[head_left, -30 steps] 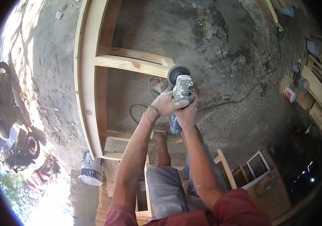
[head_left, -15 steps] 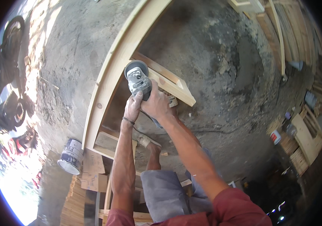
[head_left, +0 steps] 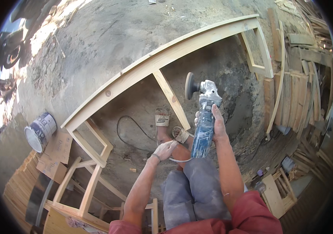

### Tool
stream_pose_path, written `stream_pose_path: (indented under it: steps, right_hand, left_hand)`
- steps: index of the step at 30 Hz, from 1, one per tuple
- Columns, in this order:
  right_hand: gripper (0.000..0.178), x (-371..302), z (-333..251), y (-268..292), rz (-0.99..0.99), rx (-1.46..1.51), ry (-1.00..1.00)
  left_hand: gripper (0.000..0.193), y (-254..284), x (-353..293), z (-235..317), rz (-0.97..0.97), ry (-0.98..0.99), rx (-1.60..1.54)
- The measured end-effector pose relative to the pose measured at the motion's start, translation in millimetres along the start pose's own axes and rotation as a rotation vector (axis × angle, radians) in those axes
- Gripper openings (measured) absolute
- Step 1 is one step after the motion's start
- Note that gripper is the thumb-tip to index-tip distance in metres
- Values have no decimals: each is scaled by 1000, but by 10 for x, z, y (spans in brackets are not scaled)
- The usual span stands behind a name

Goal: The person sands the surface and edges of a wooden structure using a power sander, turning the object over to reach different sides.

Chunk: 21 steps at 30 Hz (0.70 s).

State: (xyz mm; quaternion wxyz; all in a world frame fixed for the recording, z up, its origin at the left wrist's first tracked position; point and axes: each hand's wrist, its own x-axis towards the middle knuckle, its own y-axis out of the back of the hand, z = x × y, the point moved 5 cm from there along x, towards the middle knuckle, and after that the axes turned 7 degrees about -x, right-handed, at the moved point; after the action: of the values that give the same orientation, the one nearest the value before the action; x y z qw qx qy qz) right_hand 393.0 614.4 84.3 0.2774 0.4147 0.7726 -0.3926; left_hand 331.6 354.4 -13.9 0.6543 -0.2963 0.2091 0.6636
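My right hand (head_left: 219, 125) is wrapped round the blue body of an angle grinder (head_left: 204, 130), held nearly upright above my knees. Its metal head is dusty, and a round sanding disc (head_left: 190, 85) on it faces left. My left hand (head_left: 165, 151) lies with fingers stretched out by my bent leg; the grinder's cord (head_left: 180, 160) passes beside it, and whether it touches the hand I cannot tell. Beyond both hands a long pale wooden frame (head_left: 135, 80) lies slantwise on the ground, with a middle crosspiece (head_left: 171, 99) ending near the grinder.
Several stacked boards (head_left: 291, 97) are at the right. On the left are a paint bucket (head_left: 41, 132), a cardboard box (head_left: 53, 169) and another wooden frame (head_left: 90, 189). The cord loops (head_left: 119, 128) over the ground near my sandalled feet (head_left: 161, 120).
The grinder has come off the frame, moving right and toward me, and its disc has turned leftward. My left hand has left the grinder and dropped beside my leg. The view has shifted.
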Motion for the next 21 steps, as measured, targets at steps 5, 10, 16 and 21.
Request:
stream_pose_path:
  steps: [5,10,16,21]
  right_hand:
    - [50,-148,-568,86,-19,-135,126]
    - [68,-24,-1200,-235,-40,-556,269]
    - [91,355,-1473,-603,-97,-1459,602]
    - [93,1080,-1213,-626,-196,-1781,489]
  left_hand:
    - [56,-384,-786,-677,68,249,125]
    - [56,-1145,-764,-768,247,213,-361]
    - [52,-1743,199,-5,45,161,-156]
    - [43,-1244,996,620,373,21,-580]
